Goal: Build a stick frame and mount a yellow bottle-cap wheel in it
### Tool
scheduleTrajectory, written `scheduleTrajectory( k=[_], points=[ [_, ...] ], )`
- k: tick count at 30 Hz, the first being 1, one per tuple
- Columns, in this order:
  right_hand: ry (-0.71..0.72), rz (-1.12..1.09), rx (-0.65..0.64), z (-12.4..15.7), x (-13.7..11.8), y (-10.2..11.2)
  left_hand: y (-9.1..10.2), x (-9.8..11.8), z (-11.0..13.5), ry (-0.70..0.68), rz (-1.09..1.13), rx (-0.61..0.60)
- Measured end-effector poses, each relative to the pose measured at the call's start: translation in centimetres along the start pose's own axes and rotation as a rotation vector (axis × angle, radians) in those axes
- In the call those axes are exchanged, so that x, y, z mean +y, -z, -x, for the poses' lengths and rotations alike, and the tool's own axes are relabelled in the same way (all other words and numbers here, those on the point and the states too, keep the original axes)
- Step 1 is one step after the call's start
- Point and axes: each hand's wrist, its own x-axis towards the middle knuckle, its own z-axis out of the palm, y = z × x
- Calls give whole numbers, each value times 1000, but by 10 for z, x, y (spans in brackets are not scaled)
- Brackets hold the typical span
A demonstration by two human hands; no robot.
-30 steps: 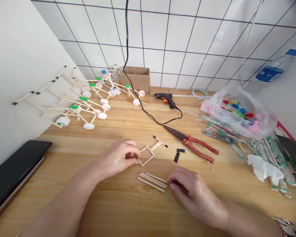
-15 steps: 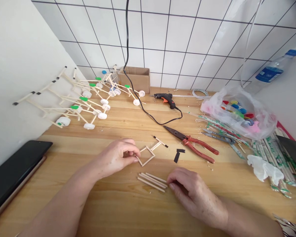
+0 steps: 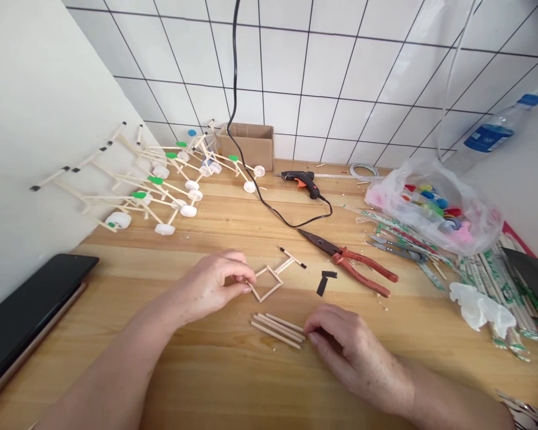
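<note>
My left hand (image 3: 222,283) pinches the near-left corner of a small wooden stick frame (image 3: 271,294). The frame is diamond-shaped and lies flat, with a T-shaped handlebar (image 3: 292,258) tipped in black at its far right corner. Below it several loose wooden sticks (image 3: 275,330) lie side by side at a slant. My right hand (image 3: 352,346) rests on the table with its fingers closed at the right ends of these sticks. Two short black strips (image 3: 323,285) lie right of the frame.
Red-handled pliers (image 3: 358,263) lie behind my right hand. A glue gun (image 3: 301,179) with a black cord is farther back. Stick models with white wheels (image 3: 164,229) stand at left, behind a phone (image 3: 36,304). A plastic bag (image 3: 385,185), thread snips (image 3: 401,249) and wrapped sticks (image 3: 497,286) fill the right.
The view has shifted very slightly. Both hands, the frame and the sticks stay in the same places relative to one another.
</note>
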Motion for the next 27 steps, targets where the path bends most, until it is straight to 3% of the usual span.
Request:
scheduleTrajectory(
  k=[10,18,27],
  points=[
    [-10,-2,-7,1,0,0,-8,-3,-1,-51,-148,-86],
    [-11,6,-7,1,0,-1,-4,1,2,-89,-168,-137],
    [-1,11,4,0,-1,1,1,6,3,-34,-101,12]
  ],
)
